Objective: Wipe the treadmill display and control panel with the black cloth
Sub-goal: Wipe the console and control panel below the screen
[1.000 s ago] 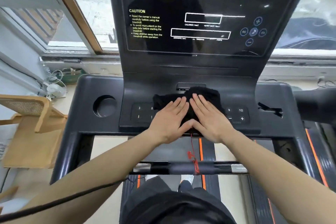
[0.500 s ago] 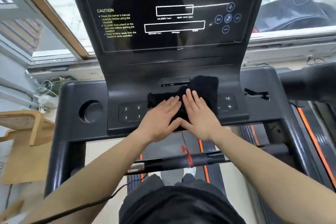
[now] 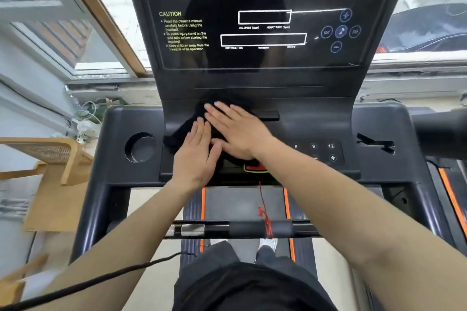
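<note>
The black cloth [image 3: 180,132] lies on the left-centre of the treadmill's control panel [image 3: 313,131], under both my hands. My left hand [image 3: 195,154] presses flat on its near part, fingers straight and close together. My right hand [image 3: 237,131] lies flat on it a little farther up, angled left, thumb touching my left hand. Number keys and a plus key [image 3: 331,151] show to the right of my hands. A red stop key [image 3: 255,168] peeks out below my right wrist. The glossy black display [image 3: 265,20] rises behind, untouched.
A round cup holder [image 3: 140,148] sits left of the panel. A crossbar [image 3: 252,230] with a red cord [image 3: 262,209] tied to it spans below my forearms. A wooden chair [image 3: 50,156] stands at the left, a thick black handle [image 3: 439,131] at the right, windows behind.
Both hands slid the cloth leftward across the panel, off the centre. The right-side number keys and the red key are now uncovered. My right hand now sits ahead of my left.
</note>
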Motion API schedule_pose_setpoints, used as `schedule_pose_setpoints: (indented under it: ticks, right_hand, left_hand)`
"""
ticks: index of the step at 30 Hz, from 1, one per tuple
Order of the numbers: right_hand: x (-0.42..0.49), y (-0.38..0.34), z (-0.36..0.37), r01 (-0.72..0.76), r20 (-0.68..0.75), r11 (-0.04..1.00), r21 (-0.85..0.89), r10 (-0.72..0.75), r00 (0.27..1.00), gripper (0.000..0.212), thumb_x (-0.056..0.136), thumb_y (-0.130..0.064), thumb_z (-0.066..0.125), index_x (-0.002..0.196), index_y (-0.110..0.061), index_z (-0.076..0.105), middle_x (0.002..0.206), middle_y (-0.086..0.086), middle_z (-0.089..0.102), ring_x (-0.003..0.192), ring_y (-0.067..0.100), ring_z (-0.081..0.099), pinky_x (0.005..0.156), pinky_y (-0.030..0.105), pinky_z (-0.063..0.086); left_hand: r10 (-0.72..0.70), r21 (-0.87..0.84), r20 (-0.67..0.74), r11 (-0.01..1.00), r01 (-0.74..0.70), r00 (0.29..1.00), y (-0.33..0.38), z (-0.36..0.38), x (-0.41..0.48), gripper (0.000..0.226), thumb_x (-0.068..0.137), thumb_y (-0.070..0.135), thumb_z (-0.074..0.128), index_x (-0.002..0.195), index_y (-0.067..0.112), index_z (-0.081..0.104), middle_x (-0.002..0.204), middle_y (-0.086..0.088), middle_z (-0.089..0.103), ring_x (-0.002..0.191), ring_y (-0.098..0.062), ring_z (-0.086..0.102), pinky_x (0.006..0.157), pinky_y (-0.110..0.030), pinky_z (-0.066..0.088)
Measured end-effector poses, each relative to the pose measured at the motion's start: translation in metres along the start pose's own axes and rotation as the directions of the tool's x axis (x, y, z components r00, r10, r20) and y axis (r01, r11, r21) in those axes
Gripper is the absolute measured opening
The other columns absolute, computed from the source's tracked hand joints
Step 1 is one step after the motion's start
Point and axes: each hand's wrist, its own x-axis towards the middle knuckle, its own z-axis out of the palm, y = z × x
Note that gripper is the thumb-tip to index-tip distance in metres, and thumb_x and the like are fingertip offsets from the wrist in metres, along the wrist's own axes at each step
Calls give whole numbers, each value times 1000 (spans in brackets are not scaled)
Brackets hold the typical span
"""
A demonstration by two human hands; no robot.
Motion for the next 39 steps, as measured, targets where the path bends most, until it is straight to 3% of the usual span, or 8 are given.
schedule_pose_setpoints:
  ticks: [8, 12, 16, 21, 27, 32, 36, 39]
  right_hand:
    - [-100, 88, 28, -208, -57, 973, 98, 215, 975, 71, 102, -49, 36, 162, -24, 8, 169, -4, 0, 156, 17, 2, 126, 40, 9]
    - [-149, 105, 43, -418, -5, 889, 185, 427, 904, 70, 101, -53, 25, 161, -23, 5, 168, -3, -7, 155, 15, -8, 126, 43, 10]
    - [-183, 86, 58, -558, 37, 810, 182, 562, 827, 75, 99, -58, 13, 160, -16, 7, 168, 3, -6, 156, 22, -5, 126, 42, 5]
    - [-180, 38, 65, -528, 42, 833, 166, 529, 848, 84, 96, -65, 15, 159, -10, 14, 167, 8, -3, 155, 28, -4, 123, 43, 4]
    - [-87, -24, 41, -292, 98, 928, 232, 277, 956, 89, 94, -71, 17, 161, -14, 0, 167, 5, -16, 154, 24, -17, 126, 43, -4]
    - [-33, -80, 38, -152, 159, 977, 152, 127, 979, 93, 93, -73, 19, 161, -12, -2, 168, 5, -16, 153, 25, -19, 126, 44, -3]
    - [-52, -58, 36, -149, 98, 985, 86, 140, 985, 86, 96, -69, 21, 161, -14, 5, 169, 4, -7, 156, 24, -6, 126, 42, 3]
    - [-91, -11, 37, -301, 88, 950, 81, 294, 952, 83, 97, -66, 18, 161, -15, 7, 169, 3, -6, 156, 24, -1, 126, 44, 8]
  left_hand:
    - [326, 35, 52, 944, -328, 944, 78, 20, 51, 66, 99, 47, 25, 151, 8, 39, 160, -12, 32, 149, -23, 27, 122, -38, 22]
    - [462, 63, 170, 876, -478, 870, 133, 32, 71, 58, 104, 43, 31, 154, 13, 35, 162, -7, 27, 151, -18, 21, 123, -32, 12]
    - [499, 31, 284, 849, -528, 819, 152, 52, 56, 58, 105, 44, 30, 157, 17, 27, 165, -1, 19, 152, -14, 15, 122, -32, 12]
    - [531, -21, 298, 835, -550, 793, 108, 44, 22, 62, 101, 47, 25, 152, 15, 38, 160, -4, 32, 149, -16, 26, 123, -34, 18]
    - [305, -24, 161, 952, -305, 939, 5, -3, -10, 66, 96, 52, 26, 147, 17, 48, 155, 0, 40, 145, -12, 33, 121, -36, 28]
    - [152, 51, 76, 986, -156, 985, -55, -15, -50, 68, 96, 52, 26, 150, 14, 42, 158, -2, 35, 146, -11, 25, 119, -31, 25]
    - [150, 52, 99, 986, -156, 984, -30, -5, -42, 73, 97, 54, 18, 153, 10, 35, 161, -6, 28, 150, -19, 23, 122, -34, 21]
    - [261, 20, 185, 963, -269, 948, 20, 10, -9, 74, 96, 56, 14, 155, 13, 29, 164, -5, 22, 152, -17, 17, 124, -32, 13]
